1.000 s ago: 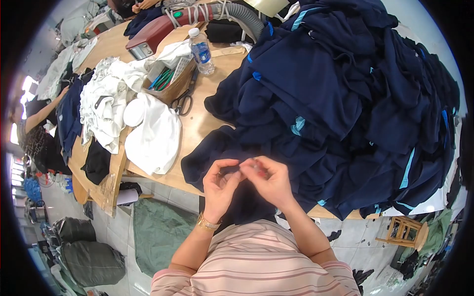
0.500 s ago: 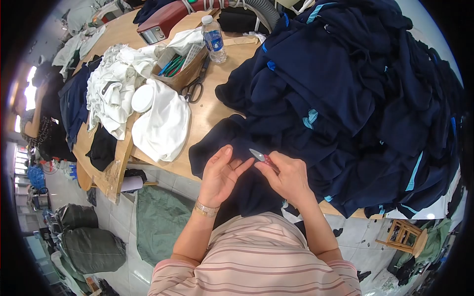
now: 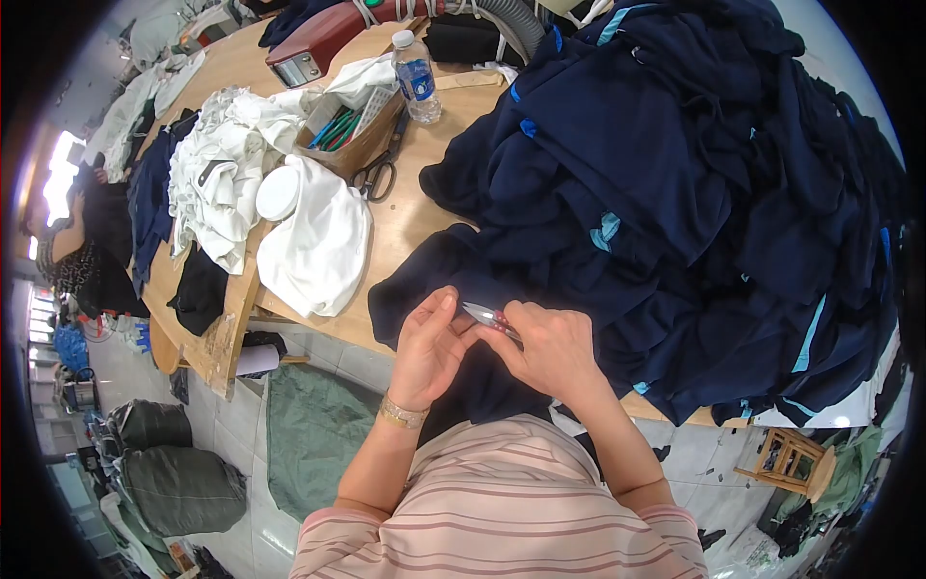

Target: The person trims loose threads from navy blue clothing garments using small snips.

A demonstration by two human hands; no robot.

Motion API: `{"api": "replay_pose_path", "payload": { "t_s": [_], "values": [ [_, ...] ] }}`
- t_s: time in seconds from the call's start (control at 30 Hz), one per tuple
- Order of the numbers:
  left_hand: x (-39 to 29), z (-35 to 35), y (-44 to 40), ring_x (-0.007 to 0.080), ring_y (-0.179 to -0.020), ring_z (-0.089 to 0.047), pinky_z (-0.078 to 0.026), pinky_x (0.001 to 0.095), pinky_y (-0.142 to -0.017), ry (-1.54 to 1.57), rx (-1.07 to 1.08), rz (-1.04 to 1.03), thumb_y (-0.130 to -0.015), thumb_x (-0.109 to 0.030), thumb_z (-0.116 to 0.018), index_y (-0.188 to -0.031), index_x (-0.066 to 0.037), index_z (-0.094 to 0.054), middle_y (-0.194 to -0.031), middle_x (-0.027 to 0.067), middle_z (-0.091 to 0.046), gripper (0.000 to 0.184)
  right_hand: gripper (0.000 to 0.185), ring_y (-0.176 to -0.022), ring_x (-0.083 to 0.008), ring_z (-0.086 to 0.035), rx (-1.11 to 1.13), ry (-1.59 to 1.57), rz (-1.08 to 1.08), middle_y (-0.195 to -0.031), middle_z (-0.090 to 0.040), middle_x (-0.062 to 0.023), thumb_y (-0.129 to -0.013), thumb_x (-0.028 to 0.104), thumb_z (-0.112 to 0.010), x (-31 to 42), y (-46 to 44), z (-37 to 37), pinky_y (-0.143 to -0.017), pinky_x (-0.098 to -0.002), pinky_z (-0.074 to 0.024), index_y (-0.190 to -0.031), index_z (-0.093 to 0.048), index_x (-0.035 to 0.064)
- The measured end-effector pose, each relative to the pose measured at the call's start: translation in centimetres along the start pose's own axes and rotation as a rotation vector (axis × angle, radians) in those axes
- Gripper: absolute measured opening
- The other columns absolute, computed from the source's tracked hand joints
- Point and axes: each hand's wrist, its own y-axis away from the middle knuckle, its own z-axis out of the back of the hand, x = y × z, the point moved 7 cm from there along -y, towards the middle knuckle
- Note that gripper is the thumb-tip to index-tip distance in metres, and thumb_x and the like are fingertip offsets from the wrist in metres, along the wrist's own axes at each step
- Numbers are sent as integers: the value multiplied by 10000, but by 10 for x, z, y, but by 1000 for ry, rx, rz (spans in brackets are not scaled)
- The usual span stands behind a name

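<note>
My right hand (image 3: 552, 349) grips small thread snips (image 3: 480, 314) with a red handle, their pointed metal blades aimed left. The blades are close to the fingers of my left hand (image 3: 427, 355), which is half curled with thumb and fingers apart. I see nothing held in that palm. Beneath both hands lies dark navy fabric (image 3: 424, 280), part of a large heap of navy garments (image 3: 637, 164) with light-blue trims. My fingers partly cover the snips' handle.
On the wooden table (image 3: 405, 227) are white cloths (image 3: 323, 241), a round white lid (image 3: 278, 193), a box of tools (image 3: 352, 145), black scissors (image 3: 376, 179) and a water bottle (image 3: 417, 79). A wooden stool (image 3: 786, 463) stands right; stuffed sacks (image 3: 178, 487) lie left. Another person (image 3: 72, 251) is at far left.
My right hand has moved left with the snips, bringing the blades beside my left fingers. The left fingers have curled in slightly. At far left, the other person has shifted.
</note>
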Motion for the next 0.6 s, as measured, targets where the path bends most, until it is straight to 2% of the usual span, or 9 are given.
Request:
{"api": "replay_pose_path", "payload": {
  "t_s": [0.13, 0.2, 0.3, 0.6],
  "values": [
    [1, -1, 1, 190, -925, -633, -520, 365, -853, -27, 34, -27, -971, -165, -541, -1044, -79, -552, -980, 26, -605, 113, 331, -456, -257, -564, -18, -18, -3, -571, -576, -78, -812, 352, -700, 1, 0, 1, -422, -331, -400, -686, -564, 78],
    [0, -2, 1, 163, -930, -625, -503, 382, -878, -7, 68, -30, -966, -150, -550, -1046, -90, -560, -977, -14, -592, 100, 352, -441, -246, -573, -47, -11, 7, -564, -573, -71, -835, 368, -670, -2, 1, 0, -405, -319, -408, -677, -549, 78],
    [0, -1, 2, 158, -928, -623, -499, 405, -894, 35, 84, -25, -974, -138, -529, -1050, -93, -544, -975, -25, -571, 90, 369, -428, -235, -570, -66, -19, -6, -562, -570, -66, -840, 382, -662, -5, 3, 4, -397, -311, -408, -669, -538, 80],
    [-4, -6, 7, 197, -967, -624, -506, 390, -866, 73, 204, -60, -979, -122, -506, -1041, -98, -504, -996, 41, -606, 67, 386, -433, -187, -554, -99, -17, 90, -543, -536, -36, -807, 423, -690, 7, 4, 5, -426, -287, -375, -662, -530, 103]
  ]
}}
